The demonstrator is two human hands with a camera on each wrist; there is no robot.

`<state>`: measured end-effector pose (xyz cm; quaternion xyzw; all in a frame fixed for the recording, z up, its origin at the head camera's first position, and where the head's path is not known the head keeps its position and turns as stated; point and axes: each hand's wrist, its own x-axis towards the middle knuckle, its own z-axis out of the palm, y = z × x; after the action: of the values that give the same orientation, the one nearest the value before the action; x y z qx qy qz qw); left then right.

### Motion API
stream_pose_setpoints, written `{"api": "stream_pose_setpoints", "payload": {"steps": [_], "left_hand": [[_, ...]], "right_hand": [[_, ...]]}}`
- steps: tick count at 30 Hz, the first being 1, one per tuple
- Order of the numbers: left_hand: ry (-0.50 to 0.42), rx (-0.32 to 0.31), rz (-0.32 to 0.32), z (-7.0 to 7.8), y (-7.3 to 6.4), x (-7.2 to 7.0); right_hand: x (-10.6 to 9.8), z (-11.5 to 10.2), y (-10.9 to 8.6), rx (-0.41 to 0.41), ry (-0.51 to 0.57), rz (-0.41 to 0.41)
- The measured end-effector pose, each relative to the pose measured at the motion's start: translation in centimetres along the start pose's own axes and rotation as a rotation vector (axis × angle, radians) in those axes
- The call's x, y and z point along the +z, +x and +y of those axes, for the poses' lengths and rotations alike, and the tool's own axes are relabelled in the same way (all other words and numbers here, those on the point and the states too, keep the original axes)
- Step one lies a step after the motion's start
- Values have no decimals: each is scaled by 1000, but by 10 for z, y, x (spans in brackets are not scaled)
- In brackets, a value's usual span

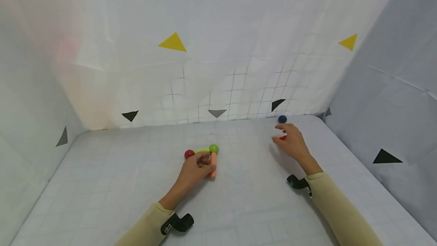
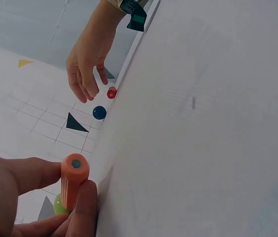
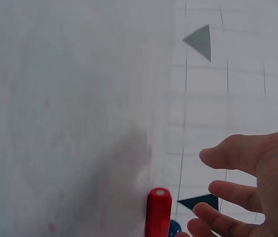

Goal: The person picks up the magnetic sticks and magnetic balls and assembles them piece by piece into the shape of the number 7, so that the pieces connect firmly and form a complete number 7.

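Observation:
Between thumb and fingers, my left hand (image 1: pixel 194 168) pinches an orange magnetic rod (image 1: pixel 213 158), whose metal end faces the left wrist camera. At the rod's far end sits a green ball (image 1: pixel 214 149). A yellow-green rod (image 1: pixel 202 150) runs from that ball to a dark red ball (image 1: pixel 189 154), partly behind the hand. Over on the right, my right hand (image 1: pixel 293 143) hovers with parted fingers above a red rod (image 3: pixel 158 213), holding nothing. Beyond this rod lies a dark blue ball (image 1: pixel 282 119), partly hidden in the right wrist view.
A white covered table (image 1: pixel 136 185) meets a white sheet wall (image 1: pixel 218 22) just behind the blue ball. Side sheets stand left and right. Black, grey and yellow triangles mark the walls. A dark wrist camera (image 1: pixel 182 223) sticks out from the left sleeve, another (image 1: pixel 296 182) from the right.

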<state>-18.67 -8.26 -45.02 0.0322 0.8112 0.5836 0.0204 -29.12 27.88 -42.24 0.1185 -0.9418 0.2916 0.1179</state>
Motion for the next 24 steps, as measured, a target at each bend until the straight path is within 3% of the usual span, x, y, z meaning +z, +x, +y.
{"api": "stream_pose_setpoints", "payload": {"steps": [8,18,24], "left_hand": [[-10,1,1,0,-2,1],[-8,17,0,-3,-2,1],[-24,22,-11,-6,-1,1]], "right_hand": [[-7,18,1,111,-44,-64],[-6,25,3,239,-77,-168],[1,29,3,297,-110,-162]]}}
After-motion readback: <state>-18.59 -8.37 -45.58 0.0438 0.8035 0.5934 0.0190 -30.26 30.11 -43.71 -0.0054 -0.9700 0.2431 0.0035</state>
